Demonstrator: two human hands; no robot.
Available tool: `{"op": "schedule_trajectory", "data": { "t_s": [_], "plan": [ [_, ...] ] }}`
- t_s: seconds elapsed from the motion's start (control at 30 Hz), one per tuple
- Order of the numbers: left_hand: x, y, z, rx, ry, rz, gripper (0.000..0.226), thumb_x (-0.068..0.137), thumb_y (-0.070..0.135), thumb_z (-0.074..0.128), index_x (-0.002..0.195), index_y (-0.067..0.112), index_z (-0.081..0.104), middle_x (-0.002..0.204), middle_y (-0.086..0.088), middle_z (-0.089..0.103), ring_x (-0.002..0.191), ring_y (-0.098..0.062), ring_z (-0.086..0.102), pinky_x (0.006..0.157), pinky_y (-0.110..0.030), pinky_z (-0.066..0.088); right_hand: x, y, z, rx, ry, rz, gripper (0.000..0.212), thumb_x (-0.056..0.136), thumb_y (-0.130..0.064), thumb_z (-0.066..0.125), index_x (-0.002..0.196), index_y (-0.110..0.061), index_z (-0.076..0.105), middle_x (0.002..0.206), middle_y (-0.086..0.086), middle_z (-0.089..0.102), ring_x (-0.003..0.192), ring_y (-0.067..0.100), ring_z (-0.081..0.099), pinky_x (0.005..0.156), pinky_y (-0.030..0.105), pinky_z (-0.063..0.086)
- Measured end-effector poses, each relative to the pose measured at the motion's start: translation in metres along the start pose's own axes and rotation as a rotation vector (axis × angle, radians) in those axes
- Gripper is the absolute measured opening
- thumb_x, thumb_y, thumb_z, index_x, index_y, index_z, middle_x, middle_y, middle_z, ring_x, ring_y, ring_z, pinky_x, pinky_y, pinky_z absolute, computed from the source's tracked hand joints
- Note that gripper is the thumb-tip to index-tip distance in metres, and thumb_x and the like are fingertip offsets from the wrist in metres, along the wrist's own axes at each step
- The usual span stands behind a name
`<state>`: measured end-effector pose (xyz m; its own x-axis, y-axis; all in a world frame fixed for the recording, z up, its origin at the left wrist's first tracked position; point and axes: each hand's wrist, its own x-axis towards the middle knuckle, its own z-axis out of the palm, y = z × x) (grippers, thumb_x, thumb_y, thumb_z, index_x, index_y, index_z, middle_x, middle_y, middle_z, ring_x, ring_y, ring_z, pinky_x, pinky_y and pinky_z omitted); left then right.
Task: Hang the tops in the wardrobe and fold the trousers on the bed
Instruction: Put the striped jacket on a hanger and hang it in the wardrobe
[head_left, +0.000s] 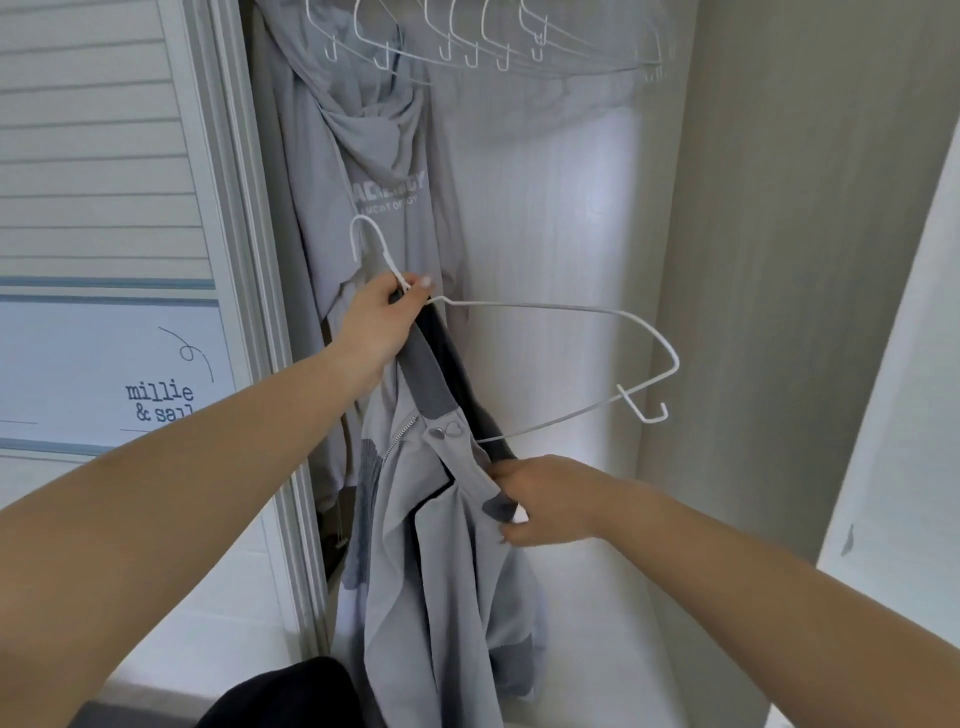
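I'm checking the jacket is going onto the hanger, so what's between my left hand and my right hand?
In the head view, the grey jacket's dark collar band runs from the left hand down to the right hand; the white hanger's lower wire also crosses there.

The left hand pinches a white hanger and a grey jacket's collar; below, the right hand grips the jacket's edge.

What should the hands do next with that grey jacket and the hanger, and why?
Probably the right hand should pull the grey jacket collar over the bare end of the white hanger. The left hand pinches the hanger's neck, and the jacket covers only one side.
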<state>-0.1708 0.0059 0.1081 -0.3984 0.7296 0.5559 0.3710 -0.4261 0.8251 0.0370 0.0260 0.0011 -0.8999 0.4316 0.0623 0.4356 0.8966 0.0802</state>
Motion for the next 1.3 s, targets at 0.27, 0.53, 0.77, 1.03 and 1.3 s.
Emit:
{"op": "schedule_trajectory", "data": {
  "t_s": [0.27,0.53,0.77,1.03,1.3],
  "plan": [
    [0.002,-0.037,-0.039,0.148,0.104,0.017,0.013,0.095,0.028,0.054,0.088,0.019,0.06,0.082,0.004,0.059,0.079,-0.011,0.052,0.071,-0.022,0.041,-0.043,0.034,-0.032,-0.104,0.043,0.102,0.027,0.088,-0.039,0.053,0.106,-0.02,0.046,0.096,-0.001,0.06,0.084,0.025,0.056,0.067,0.033,0.042],
    [-0.003,-0.064,-0.038,0.48,0.056,0.053,0.018,0.095,0.026,0.055,0.101,0.01,0.061,0.095,-0.005,0.061,0.088,-0.018,0.052,0.077,-0.026,0.035,-0.074,0.037,-0.063,-0.169,0.145,0.046,0.029,0.093,-0.034,0.051,0.12,-0.026,0.051,0.107,-0.006,0.059,0.085,0.023,0.061,0.069,0.032,0.045],
    [-0.029,-0.053,0.008,0.564,-0.012,0.18,0.02,0.091,0.034,0.059,0.099,0.016,0.064,0.094,0.0,0.065,0.093,-0.022,0.059,0.07,-0.024,0.036,-0.065,0.041,-0.097,-0.302,0.207,0.081,0.02,0.096,-0.028,0.051,0.108,-0.013,0.055,0.113,0.004,0.058,0.098,0.027,0.058,0.065,0.024,0.028],
    [-0.039,0.004,0.07,0.535,-0.055,0.408,0.021,0.085,0.048,0.061,0.093,0.028,0.063,0.089,0.015,0.065,0.089,-0.014,0.062,0.073,-0.033,0.048,-0.046,0.036,-0.098,-0.344,0.26,0.129,0.023,0.096,-0.028,0.048,0.115,-0.017,0.055,0.119,0.005,0.053,0.1,0.027,0.057,0.068,0.029,0.035],
    [-0.034,0.002,0.045,0.63,-0.202,0.489,0.045,0.082,0.063,0.052,0.094,0.021,0.063,0.078,0.005,0.063,0.073,-0.013,0.057,0.064,-0.031,0.046,-0.087,0.058,-0.105,-0.266,0.417,0.087,0.019,0.094,-0.022,0.052,0.109,-0.015,0.062,0.103,0.003,0.064,0.092,0.024,0.06,0.071,0.036,0.048]
  ]
}}
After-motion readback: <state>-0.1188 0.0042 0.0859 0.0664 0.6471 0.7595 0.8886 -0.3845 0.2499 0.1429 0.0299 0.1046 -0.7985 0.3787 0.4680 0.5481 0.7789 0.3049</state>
